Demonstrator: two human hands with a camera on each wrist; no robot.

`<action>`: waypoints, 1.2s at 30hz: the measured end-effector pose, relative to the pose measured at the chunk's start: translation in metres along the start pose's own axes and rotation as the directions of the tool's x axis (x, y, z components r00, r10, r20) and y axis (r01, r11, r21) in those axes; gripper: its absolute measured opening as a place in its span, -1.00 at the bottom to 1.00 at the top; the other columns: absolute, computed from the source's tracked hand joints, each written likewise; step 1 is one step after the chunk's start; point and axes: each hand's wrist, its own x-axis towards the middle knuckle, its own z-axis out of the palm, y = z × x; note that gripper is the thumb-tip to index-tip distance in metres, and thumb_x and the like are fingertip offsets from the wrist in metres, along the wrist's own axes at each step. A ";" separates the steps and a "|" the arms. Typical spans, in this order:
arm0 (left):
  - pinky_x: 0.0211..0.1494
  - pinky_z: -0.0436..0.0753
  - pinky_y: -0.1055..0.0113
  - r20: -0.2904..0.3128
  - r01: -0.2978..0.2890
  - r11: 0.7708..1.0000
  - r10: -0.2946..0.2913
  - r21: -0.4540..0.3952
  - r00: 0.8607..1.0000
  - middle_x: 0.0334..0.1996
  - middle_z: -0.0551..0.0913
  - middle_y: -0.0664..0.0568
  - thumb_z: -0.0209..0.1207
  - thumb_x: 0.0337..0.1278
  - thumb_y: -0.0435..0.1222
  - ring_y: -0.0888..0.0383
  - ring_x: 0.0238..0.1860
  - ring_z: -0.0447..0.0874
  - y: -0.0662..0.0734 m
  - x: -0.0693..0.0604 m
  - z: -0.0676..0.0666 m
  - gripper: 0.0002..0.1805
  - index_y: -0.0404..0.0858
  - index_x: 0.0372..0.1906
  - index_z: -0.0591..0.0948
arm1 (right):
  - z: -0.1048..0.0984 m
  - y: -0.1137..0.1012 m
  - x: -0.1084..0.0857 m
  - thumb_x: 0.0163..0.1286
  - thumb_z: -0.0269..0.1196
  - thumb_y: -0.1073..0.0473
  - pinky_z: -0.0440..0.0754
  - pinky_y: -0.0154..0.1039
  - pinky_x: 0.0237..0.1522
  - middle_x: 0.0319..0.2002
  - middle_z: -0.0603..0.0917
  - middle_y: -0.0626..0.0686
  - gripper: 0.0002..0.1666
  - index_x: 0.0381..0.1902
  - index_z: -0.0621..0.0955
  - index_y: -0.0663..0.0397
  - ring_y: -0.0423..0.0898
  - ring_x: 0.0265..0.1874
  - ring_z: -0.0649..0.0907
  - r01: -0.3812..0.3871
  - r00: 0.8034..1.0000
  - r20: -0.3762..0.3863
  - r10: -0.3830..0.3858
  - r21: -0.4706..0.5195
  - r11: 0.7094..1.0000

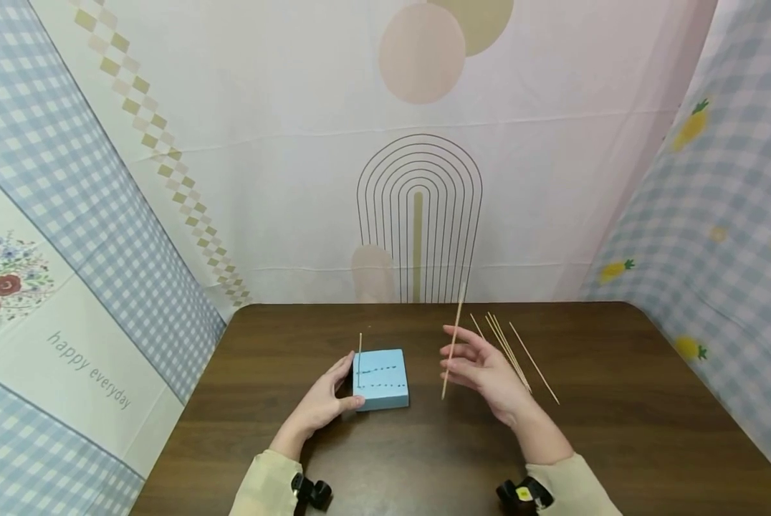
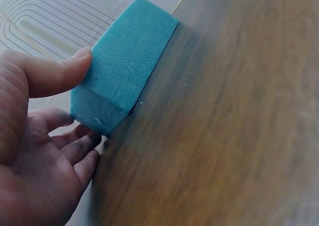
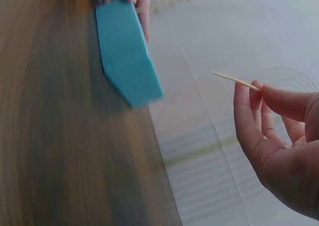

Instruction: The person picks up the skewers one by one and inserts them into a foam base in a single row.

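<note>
Fingers and thumb of the right hand (image 1: pixel 489 369) pinch a thin, pale wooden stick (image 1: pixel 453 345), right of centre in the head view. The left hand (image 1: pixel 324 401) grips a light-blue rectangular block (image 1: pixel 384 378), lower centre, between thumb and fingers; it bears an upright pale stick (image 1: pixel 360 358). Loose sticks (image 1: pixel 509 352) lie further right.

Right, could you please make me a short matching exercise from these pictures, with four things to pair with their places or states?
Column one
1. Left hand
2. Right hand
3. Loose sticks
4. Blue block

Column two
A. Thin and pale, lying on the table
B. Marked with dark dots on top
C. Pinching one thin stick above the table
D. Gripping the block at its left side

Pairs: 1-D; 2-C; 3-A; 4-B
</note>
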 end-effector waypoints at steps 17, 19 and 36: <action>0.62 0.19 -0.19 -0.020 0.003 1.000 -0.003 -0.008 1.000 0.68 0.09 -0.32 0.50 0.25 -0.32 -0.27 0.66 0.08 -0.003 0.004 0.000 0.04 -0.33 0.70 0.15 | 0.111 0.036 0.040 0.51 0.34 0.39 0.78 0.04 0.04 0.05 0.76 0.40 -0.65 0.21 0.70 0.28 -0.08 -0.11 0.81 0.119 0.985 -0.137 -0.108 0.072 0.990; 0.63 0.18 -0.17 -0.013 -0.003 1.000 0.003 -0.010 1.000 0.68 0.09 -0.33 0.49 0.24 -0.33 -0.27 0.66 0.07 -0.003 0.004 0.000 0.04 -0.34 0.70 0.15 | 0.119 0.042 0.040 0.52 0.34 0.38 0.79 -0.01 0.02 0.04 0.77 0.37 -0.68 0.19 0.71 0.28 -0.07 -0.10 0.81 0.131 0.983 -0.135 -0.125 0.037 0.991; 0.63 0.17 -0.17 -0.009 -0.016 0.999 0.016 -0.035 1.000 0.68 0.12 -0.30 0.50 0.22 -0.35 -0.25 0.66 0.07 -0.001 0.004 -0.001 0.03 -0.35 0.69 0.18 | 0.132 0.061 0.040 0.57 0.31 0.32 0.76 0.02 0.10 0.10 0.74 0.29 -0.72 0.16 0.70 0.33 0.03 0.09 0.76 0.122 0.990 -0.070 -0.124 -0.034 0.992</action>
